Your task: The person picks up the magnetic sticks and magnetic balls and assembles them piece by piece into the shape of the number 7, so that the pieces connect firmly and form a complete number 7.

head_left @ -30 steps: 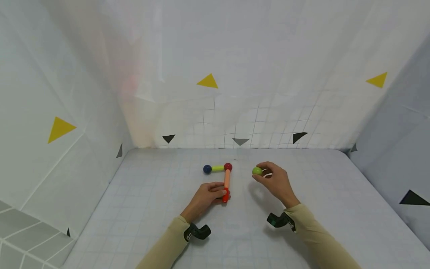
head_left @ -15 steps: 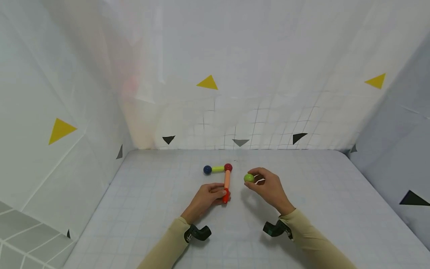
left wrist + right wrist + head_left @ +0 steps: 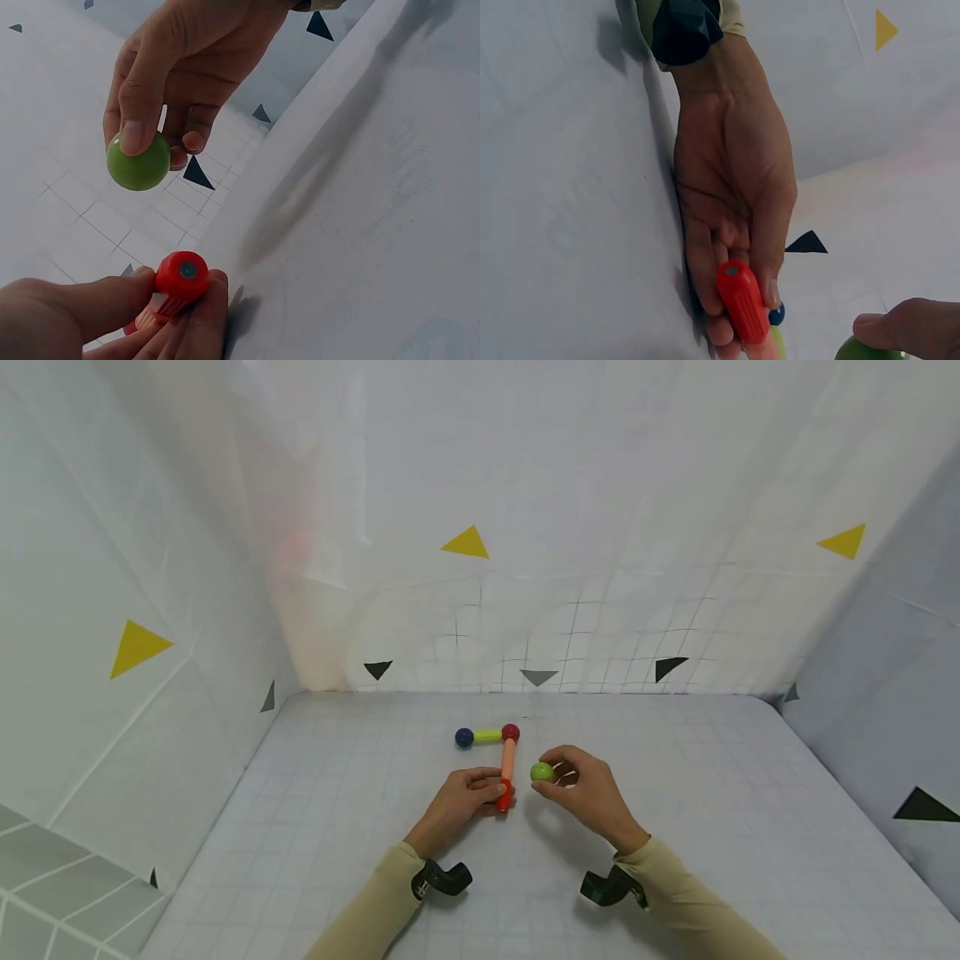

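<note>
The left hand (image 3: 465, 797) pinches the red end of the orange rod (image 3: 507, 768) on the worktop (image 3: 337, 827); the right hand (image 3: 581, 789) holds the green ball (image 3: 542, 772) just beside that grip. A clean join likely needs the rod steady and the ball brought squarely onto its red tip

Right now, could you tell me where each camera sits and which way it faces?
Head: worn on the head, looking forward and down at the table; shows both forearms, the left hand gripping the red rod and the right hand pinching the green ball.
Left wrist: looks from behind the left hand's fingers toward the right hand.
Right wrist: looks back at the left hand and its sleeve.
All three share the rod's red end and the green ball.
</note>
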{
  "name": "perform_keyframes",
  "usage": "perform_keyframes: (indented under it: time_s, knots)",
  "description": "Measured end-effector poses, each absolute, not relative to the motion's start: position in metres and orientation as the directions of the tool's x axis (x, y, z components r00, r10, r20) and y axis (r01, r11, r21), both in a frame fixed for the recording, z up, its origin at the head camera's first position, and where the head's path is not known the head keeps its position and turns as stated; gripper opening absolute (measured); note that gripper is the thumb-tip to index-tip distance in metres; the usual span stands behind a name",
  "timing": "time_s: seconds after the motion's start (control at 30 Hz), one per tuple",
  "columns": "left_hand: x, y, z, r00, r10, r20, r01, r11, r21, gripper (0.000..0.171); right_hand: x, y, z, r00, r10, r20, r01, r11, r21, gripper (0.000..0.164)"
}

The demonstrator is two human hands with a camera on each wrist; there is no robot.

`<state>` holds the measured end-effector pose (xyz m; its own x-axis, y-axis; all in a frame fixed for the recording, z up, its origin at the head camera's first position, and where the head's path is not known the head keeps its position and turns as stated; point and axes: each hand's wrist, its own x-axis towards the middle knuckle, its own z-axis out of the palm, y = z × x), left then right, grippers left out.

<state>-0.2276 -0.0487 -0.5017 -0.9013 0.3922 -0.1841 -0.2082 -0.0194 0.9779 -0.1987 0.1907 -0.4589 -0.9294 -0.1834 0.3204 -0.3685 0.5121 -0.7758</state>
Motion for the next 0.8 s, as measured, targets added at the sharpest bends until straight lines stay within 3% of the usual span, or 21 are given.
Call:
perform_keyframes:
  time_s: [0.8]
  knots:
    - [-0.228, -0.049, -0.503, -0.908, 0.380, -0.176, -0.200, -0.023, 0.980, 0.047, -0.185, 0.172, -0.469, -0.915, -0.291, 0.281, -0.390, 0.453, -0.802, 0.031]
